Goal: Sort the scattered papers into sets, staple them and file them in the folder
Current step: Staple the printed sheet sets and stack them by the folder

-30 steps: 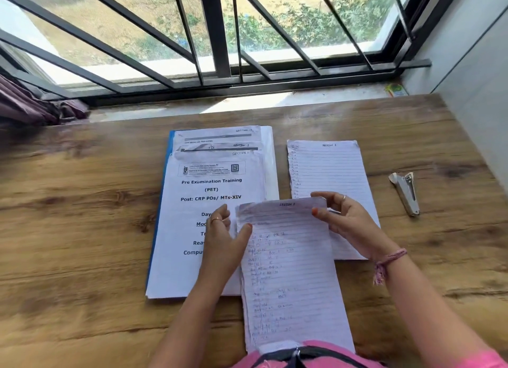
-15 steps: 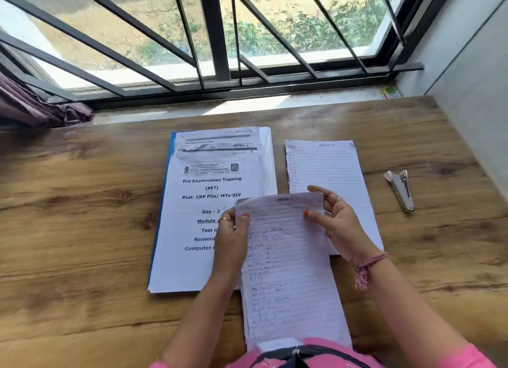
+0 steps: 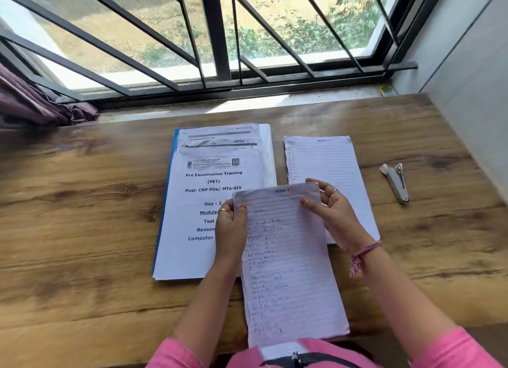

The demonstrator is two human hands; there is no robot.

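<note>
Wooden desk (image 3: 82, 230), one stapler (image 3: 395, 181), two hands

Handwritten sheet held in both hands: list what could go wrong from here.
1. The handwritten sheet is pinched only near its top by the left hand and right hand; its long lower part could catch on the table edge and crease.
2. It overlaps the printed stack and the lined page, so it might land in the wrong set.
3. The stapler lies apart to the right; reaching for it one-handed could shift the pages.
</note>
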